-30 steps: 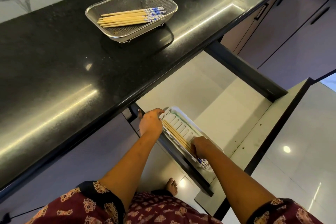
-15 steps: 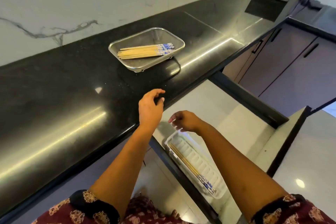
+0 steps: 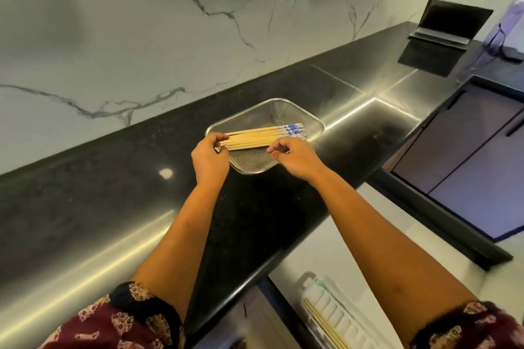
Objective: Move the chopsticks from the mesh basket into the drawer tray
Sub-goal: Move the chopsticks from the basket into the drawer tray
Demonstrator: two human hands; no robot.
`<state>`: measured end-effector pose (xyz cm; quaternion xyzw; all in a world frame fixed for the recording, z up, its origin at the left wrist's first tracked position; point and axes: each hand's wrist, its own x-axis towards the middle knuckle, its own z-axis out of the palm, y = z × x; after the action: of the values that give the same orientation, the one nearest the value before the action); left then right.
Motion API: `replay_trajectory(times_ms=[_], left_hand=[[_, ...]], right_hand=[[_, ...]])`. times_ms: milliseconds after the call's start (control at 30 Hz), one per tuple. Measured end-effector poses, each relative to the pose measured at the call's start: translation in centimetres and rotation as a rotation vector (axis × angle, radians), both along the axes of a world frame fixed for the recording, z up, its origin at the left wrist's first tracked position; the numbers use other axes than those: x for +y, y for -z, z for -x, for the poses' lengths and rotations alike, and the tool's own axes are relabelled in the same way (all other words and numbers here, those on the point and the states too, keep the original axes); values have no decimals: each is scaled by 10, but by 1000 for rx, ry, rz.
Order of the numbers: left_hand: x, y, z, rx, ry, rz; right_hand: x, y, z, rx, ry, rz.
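Pinching the chopsticks (image 3: 249,139), left hand (image 3: 209,159) curls; right hand (image 3: 295,159) hovers half-curled.

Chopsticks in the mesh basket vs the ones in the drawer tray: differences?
Count: the basket chopsticks form a full bundle; the tray chopsticks are only a few.
Contact: the left hand pinches the basket chopsticks' plain ends and the right hand reaches their patterned end; the tray chopsticks lie untouched.
Visibility: basket chopsticks show blue-patterned ends; tray chopsticks are cut off by the frame edge.
Shared: pale wooden shafts, lying flat.
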<state>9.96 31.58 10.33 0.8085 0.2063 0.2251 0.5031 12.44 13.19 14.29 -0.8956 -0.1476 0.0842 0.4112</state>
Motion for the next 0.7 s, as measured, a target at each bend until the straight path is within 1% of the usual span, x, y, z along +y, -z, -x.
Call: replay_trajectory(times_ms=[133, 333, 433, 500, 600, 700], left_hand=[[21, 7, -17, 73, 42, -77], [42, 13, -35, 170, 121, -149], [47, 15, -44, 185, 164, -268], [48, 19, -51, 200, 203, -315], [50, 25, -57, 209, 224, -310], [50, 31, -60, 192, 251, -318]], right_hand=[[31, 13, -42, -55, -26, 216], [68, 47, -74, -10, -148, 518], [78, 60, -82, -60, -178, 596], [82, 64, -83, -129, -153, 612], [83, 67, -83, -252, -111, 655], [83, 69, -84, -260, -109, 753]])
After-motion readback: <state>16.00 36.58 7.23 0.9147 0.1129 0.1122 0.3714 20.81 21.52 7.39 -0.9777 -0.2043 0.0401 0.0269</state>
